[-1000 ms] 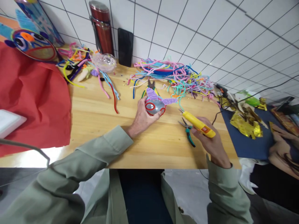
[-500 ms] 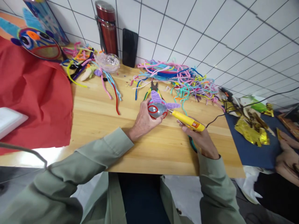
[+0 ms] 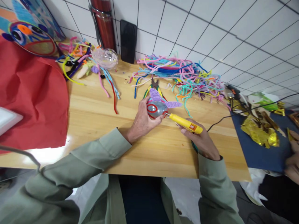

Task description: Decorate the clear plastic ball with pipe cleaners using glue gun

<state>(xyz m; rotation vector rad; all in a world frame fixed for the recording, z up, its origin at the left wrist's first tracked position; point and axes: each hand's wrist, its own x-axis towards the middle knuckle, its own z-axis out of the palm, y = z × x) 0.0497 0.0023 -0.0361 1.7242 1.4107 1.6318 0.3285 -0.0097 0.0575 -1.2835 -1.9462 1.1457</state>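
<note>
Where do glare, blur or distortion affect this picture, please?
Head view: strong glare on the table below the red cloth; head view: small highlights on the ball; head view: the co-worker's hand at the right edge looks blurred; head view: slanting wall lines suggest wide-angle distortion.

We view the worktop (image 3: 93,119) in bright, largely even light. Glare whitens its near edge at left, beside the red cloth (image 3: 44,99); soft shadow falls under the left sleeve (image 3: 112,146). Small highlights dot the clear ball (image 3: 160,107); gold foil (image 3: 253,130) past the right edge glints. We note wide-angle slant in the wall tiles (image 3: 184,28) and a blurred co-worker's hand (image 3: 293,161).
</note>
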